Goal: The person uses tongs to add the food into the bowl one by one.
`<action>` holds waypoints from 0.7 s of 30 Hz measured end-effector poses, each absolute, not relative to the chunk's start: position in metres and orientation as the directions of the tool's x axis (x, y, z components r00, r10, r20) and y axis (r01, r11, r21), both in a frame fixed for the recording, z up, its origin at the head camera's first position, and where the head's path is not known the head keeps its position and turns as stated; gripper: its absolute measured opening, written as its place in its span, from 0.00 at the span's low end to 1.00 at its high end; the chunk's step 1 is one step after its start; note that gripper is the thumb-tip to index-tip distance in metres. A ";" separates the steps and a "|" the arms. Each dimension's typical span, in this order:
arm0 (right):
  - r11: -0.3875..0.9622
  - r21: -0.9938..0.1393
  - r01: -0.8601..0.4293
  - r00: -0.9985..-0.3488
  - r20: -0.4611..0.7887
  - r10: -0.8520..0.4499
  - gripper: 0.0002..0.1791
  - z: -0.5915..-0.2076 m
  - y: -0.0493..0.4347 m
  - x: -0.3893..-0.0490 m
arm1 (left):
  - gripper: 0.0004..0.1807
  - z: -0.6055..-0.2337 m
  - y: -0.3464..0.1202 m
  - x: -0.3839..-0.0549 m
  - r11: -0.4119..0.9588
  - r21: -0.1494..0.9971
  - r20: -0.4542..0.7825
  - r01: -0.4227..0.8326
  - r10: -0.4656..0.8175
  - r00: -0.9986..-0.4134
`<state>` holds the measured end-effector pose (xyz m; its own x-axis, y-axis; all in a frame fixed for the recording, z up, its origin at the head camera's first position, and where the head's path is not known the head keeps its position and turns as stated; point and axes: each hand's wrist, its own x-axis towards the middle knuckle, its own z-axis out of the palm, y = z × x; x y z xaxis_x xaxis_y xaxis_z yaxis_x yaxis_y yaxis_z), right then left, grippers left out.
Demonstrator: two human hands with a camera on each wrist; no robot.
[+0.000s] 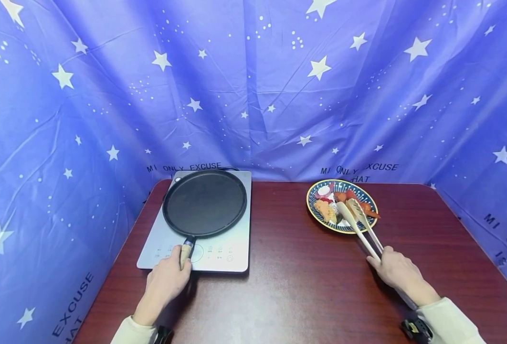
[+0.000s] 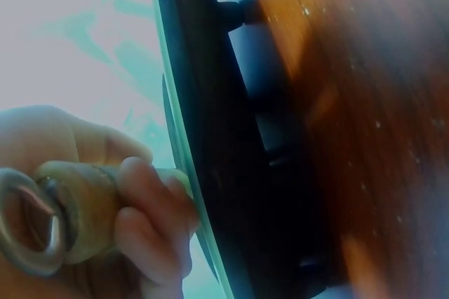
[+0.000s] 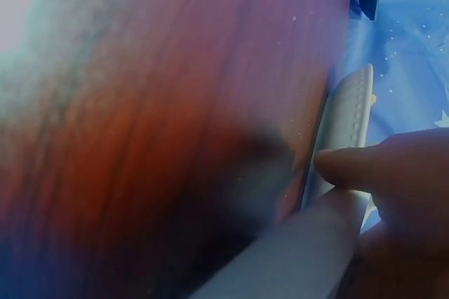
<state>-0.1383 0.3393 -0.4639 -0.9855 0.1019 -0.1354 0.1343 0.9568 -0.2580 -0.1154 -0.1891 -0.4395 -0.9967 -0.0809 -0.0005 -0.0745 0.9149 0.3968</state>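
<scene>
My left hand (image 1: 169, 274) grips the wooden handle of a flat black frying pan (image 1: 205, 203), which sits over a silver induction cooktop (image 1: 236, 258). In the left wrist view the fingers (image 2: 151, 229) curl round that handle (image 2: 84, 201), with a metal ring at its end. On the right, my right hand (image 1: 395, 267) holds a pair of tongs (image 1: 367, 236). Their pale tips lie over food on a blue-patterned plate (image 1: 315, 217) with a yellow rim. A breaded piece (image 1: 322, 209) lies left of the tips, and reddish-orange pieces (image 1: 343, 195) lie behind them.
Both the cooktop and the plate stand toward the back of a dark red wooden table (image 1: 288, 267). A purple-blue curtain (image 1: 253, 86) with white stars hangs behind and at both sides. A black cord (image 1: 231, 168) runs behind the cooktop.
</scene>
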 end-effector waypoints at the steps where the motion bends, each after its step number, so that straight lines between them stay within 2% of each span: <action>1: 0.957 -0.260 0.129 -0.987 -0.129 0.098 0.27 -0.465 0.339 -0.137 | 0.25 -0.439 -0.189 -0.115 0.915 0.396 -0.001 -0.075 -0.081 -0.997; 9: 0.948 -0.306 0.088 -0.996 -0.049 0.077 0.21 -0.465 0.339 -0.134 | 0.23 -0.442 -0.188 -0.115 0.913 0.400 0.006 -0.081 -0.091 -0.996; 21: 0.936 -0.342 0.084 -0.994 0.034 0.101 0.22 -0.458 0.347 -0.130 | 0.22 -0.442 -0.188 -0.116 0.904 0.419 -0.012 -0.086 -0.089 -0.996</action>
